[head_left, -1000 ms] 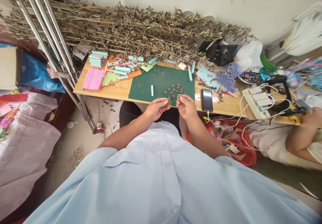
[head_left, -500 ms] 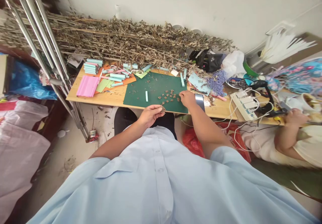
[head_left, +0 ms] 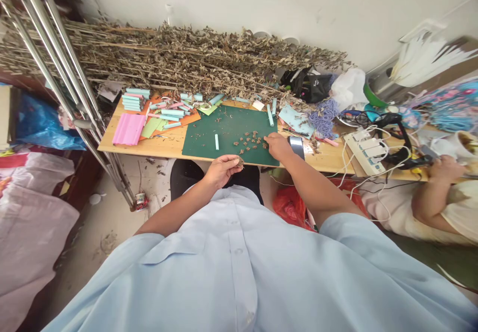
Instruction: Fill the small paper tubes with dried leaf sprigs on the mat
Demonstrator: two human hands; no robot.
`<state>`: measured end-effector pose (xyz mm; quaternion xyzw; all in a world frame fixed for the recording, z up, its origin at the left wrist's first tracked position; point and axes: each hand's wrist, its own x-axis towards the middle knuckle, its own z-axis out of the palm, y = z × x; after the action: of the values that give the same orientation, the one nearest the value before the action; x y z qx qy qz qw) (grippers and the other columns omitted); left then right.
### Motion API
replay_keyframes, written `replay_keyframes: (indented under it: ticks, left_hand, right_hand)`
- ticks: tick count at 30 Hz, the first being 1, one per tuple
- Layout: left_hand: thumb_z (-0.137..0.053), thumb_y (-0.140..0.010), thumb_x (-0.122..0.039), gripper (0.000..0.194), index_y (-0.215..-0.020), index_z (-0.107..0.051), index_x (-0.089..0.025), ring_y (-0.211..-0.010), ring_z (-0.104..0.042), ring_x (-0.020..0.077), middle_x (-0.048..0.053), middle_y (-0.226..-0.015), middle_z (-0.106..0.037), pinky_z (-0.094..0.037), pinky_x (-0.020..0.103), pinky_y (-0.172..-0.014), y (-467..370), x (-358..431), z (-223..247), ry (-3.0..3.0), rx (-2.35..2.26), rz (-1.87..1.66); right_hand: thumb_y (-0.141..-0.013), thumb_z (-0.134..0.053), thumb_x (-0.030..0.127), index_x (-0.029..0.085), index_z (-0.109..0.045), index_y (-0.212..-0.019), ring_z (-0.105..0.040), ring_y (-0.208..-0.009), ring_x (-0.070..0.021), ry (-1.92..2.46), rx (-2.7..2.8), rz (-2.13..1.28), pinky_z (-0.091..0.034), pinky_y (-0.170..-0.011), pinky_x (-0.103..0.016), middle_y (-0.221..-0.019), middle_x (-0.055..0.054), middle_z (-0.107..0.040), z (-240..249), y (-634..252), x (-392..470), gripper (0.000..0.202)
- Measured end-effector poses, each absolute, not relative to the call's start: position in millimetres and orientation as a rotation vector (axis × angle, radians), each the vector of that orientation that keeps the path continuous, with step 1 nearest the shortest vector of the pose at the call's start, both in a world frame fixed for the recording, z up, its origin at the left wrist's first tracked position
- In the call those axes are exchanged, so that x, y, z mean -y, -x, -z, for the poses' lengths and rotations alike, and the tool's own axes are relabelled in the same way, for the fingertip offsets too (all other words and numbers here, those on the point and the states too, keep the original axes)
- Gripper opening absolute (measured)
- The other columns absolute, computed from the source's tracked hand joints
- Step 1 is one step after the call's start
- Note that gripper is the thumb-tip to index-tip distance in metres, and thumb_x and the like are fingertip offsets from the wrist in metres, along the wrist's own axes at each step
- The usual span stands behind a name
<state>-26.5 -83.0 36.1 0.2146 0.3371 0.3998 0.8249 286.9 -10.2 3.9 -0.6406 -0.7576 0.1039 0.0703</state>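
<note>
The left hand (head_left: 221, 171) pinches a clump (head_left: 241, 162). The right hand (head_left: 280, 146) is by brown bits (head_left: 254, 141); I can't tell its grip.

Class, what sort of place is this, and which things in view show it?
Probably an indoor craft workspace: a green mat dotted with dried brown pieces, pale blue rolls lying beside it, and a long heap of dried plant stalks behind.

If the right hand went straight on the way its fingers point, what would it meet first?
Probably the nearest dried clumps on the mat, just ahead of the right hand; its height over them is hard to judge.
</note>
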Motion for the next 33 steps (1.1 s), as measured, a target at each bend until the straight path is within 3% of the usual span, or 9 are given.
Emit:
replay_keyframes:
  ticks: [11,19,25,33]
  left_hand:
    - [-0.093,-0.074,-0.021,0.03,-0.097,-0.077,-0.009,-0.075,-0.075,0.0155,0.008,-0.085,-0.077,-0.063,0.028,-0.077,28.5,85.5,-39.1,-0.493,-0.728,-0.823]
    - [-0.094,-0.071,-0.022,0.033,-0.095,-0.076,-0.009,-0.074,-0.075,0.0158,0.008,-0.083,-0.077,-0.063,0.027,-0.075,29.1,83.3,-36.7,-0.498,-0.724,-0.832]
    - [-0.095,-0.071,-0.023,0.033,-0.095,-0.076,-0.01,-0.075,-0.076,0.0159,0.008,-0.084,-0.078,-0.063,0.026,-0.074,30.4,81.1,-35.1,-0.5,-0.736,-0.83]
    - [-0.094,-0.071,-0.022,0.032,-0.094,-0.076,-0.011,-0.074,-0.075,0.0156,0.007,-0.083,-0.077,-0.064,0.027,-0.074,31.1,79.2,-35.1,-0.487,-0.77,-0.837]
  right_hand:
    - [-0.096,-0.062,0.032,0.022,-0.084,-0.087,-0.071,-0.103,-0.027,2.218,1.93,-0.34,-0.053,-0.098,-0.038,-0.106,-0.009,-0.08,-12.7,-270.2,-2.7,0.026]
    - [-0.088,-0.07,0.024,0.022,-0.084,-0.103,-0.073,-0.103,-0.026,2.216,1.768,-0.345,-0.054,-0.097,-0.037,-0.107,-0.008,-0.081,-9.3,-267.1,-5.6,0.021]
    - [-0.086,-0.07,0.026,0.024,-0.084,-0.089,-0.073,-0.098,-0.026,2.192,1.692,-0.41,-0.055,-0.093,-0.037,-0.1,-0.006,-0.082,-5.7,-270.5,-3.1,0.015]
    - [-0.086,-0.065,0.026,0.023,-0.083,-0.09,-0.072,-0.091,-0.025,2.197,1.702,-0.383,-0.055,-0.09,-0.035,-0.094,-0.005,-0.081,-6.6,-267.6,0.4,0.019]
